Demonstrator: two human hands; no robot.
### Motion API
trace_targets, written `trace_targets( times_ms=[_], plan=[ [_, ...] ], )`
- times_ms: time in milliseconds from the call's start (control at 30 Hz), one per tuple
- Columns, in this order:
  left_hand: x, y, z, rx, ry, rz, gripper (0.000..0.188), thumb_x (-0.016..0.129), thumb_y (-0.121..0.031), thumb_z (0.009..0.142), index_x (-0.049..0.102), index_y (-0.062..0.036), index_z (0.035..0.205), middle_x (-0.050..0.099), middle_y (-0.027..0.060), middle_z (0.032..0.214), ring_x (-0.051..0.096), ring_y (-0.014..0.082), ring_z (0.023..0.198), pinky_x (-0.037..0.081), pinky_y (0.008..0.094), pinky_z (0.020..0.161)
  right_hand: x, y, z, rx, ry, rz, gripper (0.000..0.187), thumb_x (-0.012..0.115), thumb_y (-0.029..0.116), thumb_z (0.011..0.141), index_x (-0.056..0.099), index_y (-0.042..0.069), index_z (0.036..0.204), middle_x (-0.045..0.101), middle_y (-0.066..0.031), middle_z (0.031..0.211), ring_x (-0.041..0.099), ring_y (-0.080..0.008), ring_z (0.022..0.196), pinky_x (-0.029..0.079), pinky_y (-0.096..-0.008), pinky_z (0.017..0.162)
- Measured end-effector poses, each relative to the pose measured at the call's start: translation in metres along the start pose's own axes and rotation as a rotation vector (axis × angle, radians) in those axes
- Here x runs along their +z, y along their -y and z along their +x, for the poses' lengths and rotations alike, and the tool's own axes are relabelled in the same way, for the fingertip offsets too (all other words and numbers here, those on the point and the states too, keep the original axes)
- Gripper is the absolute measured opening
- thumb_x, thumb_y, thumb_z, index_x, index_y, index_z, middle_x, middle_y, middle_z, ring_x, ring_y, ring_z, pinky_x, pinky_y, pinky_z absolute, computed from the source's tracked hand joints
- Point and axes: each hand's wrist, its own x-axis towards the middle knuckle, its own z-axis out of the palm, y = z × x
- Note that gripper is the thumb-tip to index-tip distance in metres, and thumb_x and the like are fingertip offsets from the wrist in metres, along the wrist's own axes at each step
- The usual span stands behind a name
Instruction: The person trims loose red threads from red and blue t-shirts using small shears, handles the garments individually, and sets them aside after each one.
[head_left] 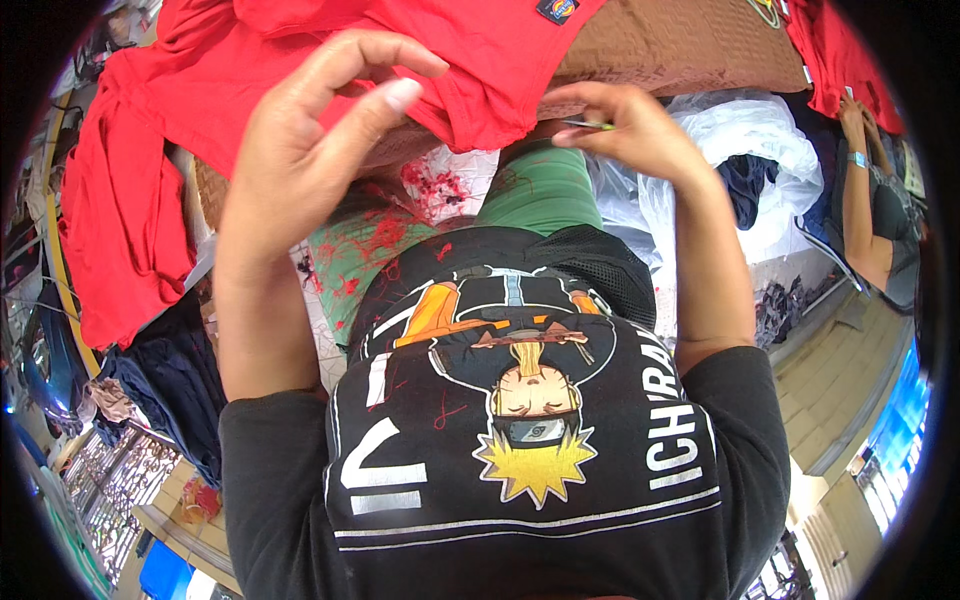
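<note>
My left hand [297,150] is raised over the red garment [490,65], its thumb and fingers curved but apart, with nothing between them. On the other side of the garment's near corner, my right hand [640,130] holds small thread snips [592,125]; only a thin dark pointed part and a bit of green show, and the fingers hide the rest. The garment lies spread over a brown patterned cloth surface [680,45], with a small dark label at its far side. Its near corner hangs above my green-trousered lap [545,185], where red thread scraps are scattered.
More red cloth [130,240] drapes down at the left, above dark blue garments [175,385]. Clear plastic bags [760,130] with dark cloth lie at the right. Beyond them another person [875,220] handles a red garment [850,60].
</note>
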Motion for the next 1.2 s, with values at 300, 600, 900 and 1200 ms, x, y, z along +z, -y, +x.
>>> trace_targets(
  times_ms=[300,600,900,1200],
  plan=[
    [0.039,0.03,-0.002,-0.002,-0.057,0.114,0.017,0.063,-0.005,0.087,0.069,-0.0032,0.103,0.066,0.0092,0.105,0.061,0.0175,0.101,0.046,0.0271,0.086,0.02,0.009,0.0,0.04,-0.022,0.392,0.027,0.075,0.016,0.082,0.064,0.007,0.104,0.061,0.0057,0.083,0.052,-0.0023,0.07,0.043,-0.0205,0.059],
    [0.054,0.022,0.002,0.078,-0.073,0.159,0.029,0.068,0.001,0.079,0.07,-0.0065,0.107,0.064,0.0089,0.107,0.063,0.0181,0.096,0.05,0.0275,0.081,0.02,0.029,-0.009,-0.2,-0.13,0.62,0.029,0.072,0.002,0.081,0.064,0.003,0.109,0.067,-0.0016,0.095,0.06,-0.0069,0.085,0.049,-0.0242,0.076],
    [0.061,0.019,0.002,0.097,-0.079,0.247,0.022,0.07,-0.003,0.079,0.07,-0.0045,0.101,0.064,0.0077,0.106,0.064,0.0168,0.086,0.052,0.0282,0.075,0.018,0.029,-0.014,-0.104,-0.112,0.627,0.02,0.072,0.005,0.081,0.063,0.003,0.099,0.066,-0.0002,0.082,0.059,-0.0047,0.07,0.046,-0.0201,0.061],
    [0.046,0.009,0.004,0.134,-0.085,-0.215,0.014,0.062,-0.008,0.091,0.062,0.0007,0.08,0.065,0.0091,0.103,0.057,0.0103,0.07,0.047,0.0236,0.065,0.016,0.031,-0.017,-0.085,-0.117,0.648,0.019,0.071,0.003,0.082,0.062,0.004,0.098,0.066,0.0,0.083,0.059,-0.0055,0.069,0.047,-0.0207,0.062]
  ],
)
